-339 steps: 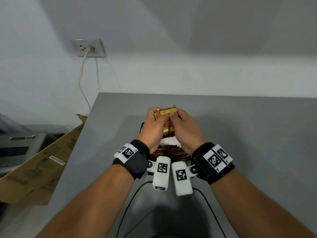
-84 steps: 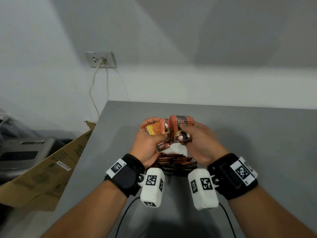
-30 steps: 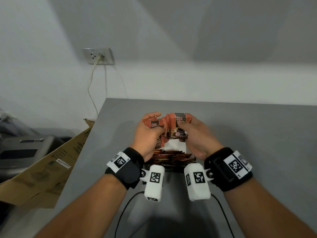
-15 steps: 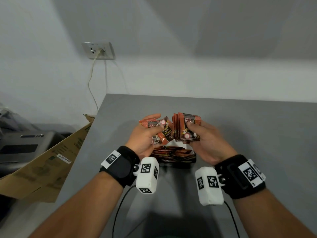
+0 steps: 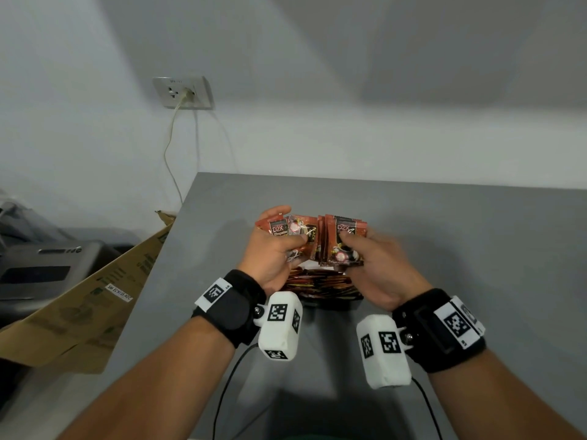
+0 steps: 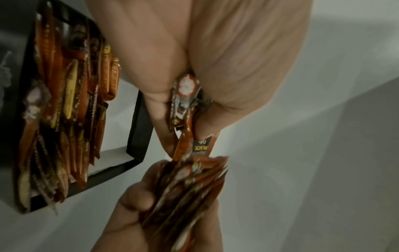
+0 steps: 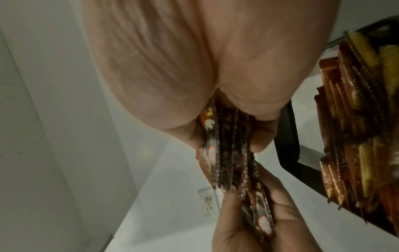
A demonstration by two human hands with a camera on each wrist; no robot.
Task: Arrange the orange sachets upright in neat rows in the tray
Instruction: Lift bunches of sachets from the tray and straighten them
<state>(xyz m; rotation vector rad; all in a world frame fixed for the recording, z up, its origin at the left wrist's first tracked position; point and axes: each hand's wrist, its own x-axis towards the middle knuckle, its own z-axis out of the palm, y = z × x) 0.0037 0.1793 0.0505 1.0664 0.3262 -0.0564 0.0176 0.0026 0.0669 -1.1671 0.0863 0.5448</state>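
Observation:
Both hands are held up over the tray [image 5: 330, 304], each with orange sachets in it. My left hand [image 5: 273, 255] grips a few fanned sachets [image 5: 293, 231], thumb across their fronts. My right hand [image 5: 371, 265] holds a squared stack of sachets [image 5: 344, 239] upright, thumb on the front one. The two bundles nearly touch. In the left wrist view the black tray [image 6: 138, 122] has a white floor and holds several sachets standing on edge [image 6: 64, 110]. The right wrist view shows the stack's serrated edges [image 7: 226, 153] and the filled tray [image 7: 287, 136].
The grey table [image 5: 476, 236] reaches to the white wall. A cardboard box [image 5: 79, 300] leans at the table's left edge beside a grey printer [image 5: 41, 268]. A wall socket [image 5: 182, 92] with a cable hangs behind. Black wires [image 5: 228, 385] run over the table's near part.
The bundles, pressed together a second ago, have drawn slightly apart. My left hand has fanned its sachets out; both hands sit a little higher over the tray.

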